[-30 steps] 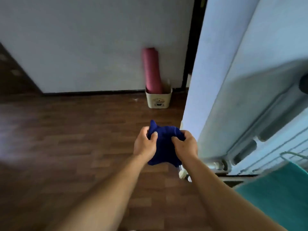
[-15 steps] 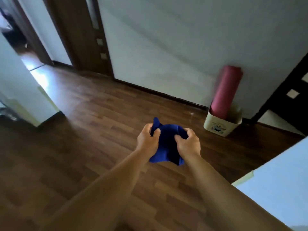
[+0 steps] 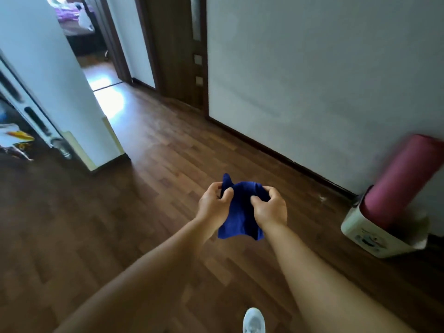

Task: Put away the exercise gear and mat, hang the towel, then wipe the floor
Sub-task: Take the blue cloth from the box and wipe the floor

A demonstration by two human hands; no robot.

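A dark blue cloth (image 3: 240, 212) hangs bunched in front of me, above the wooden floor (image 3: 134, 212). My left hand (image 3: 212, 204) pinches its left edge and my right hand (image 3: 270, 207) grips its right edge, with both arms stretched forward. A rolled pink exercise mat (image 3: 401, 179) stands tilted in a cream bin (image 3: 370, 234) against the white wall at the right. Part of the cloth is hidden behind my fingers.
A white wall corner (image 3: 72, 97) juts out at the left, with a white door and cluttered items beside it. A dark door frame (image 3: 177, 51) and an open doorway to a lit room lie ahead left. My white shoe (image 3: 253, 320) shows at the bottom.
My view has swung left: the mat and bin slid to the right edge, the radiator and teal towel left the frame, and the doorways came in. Both hands still hold the cloth.
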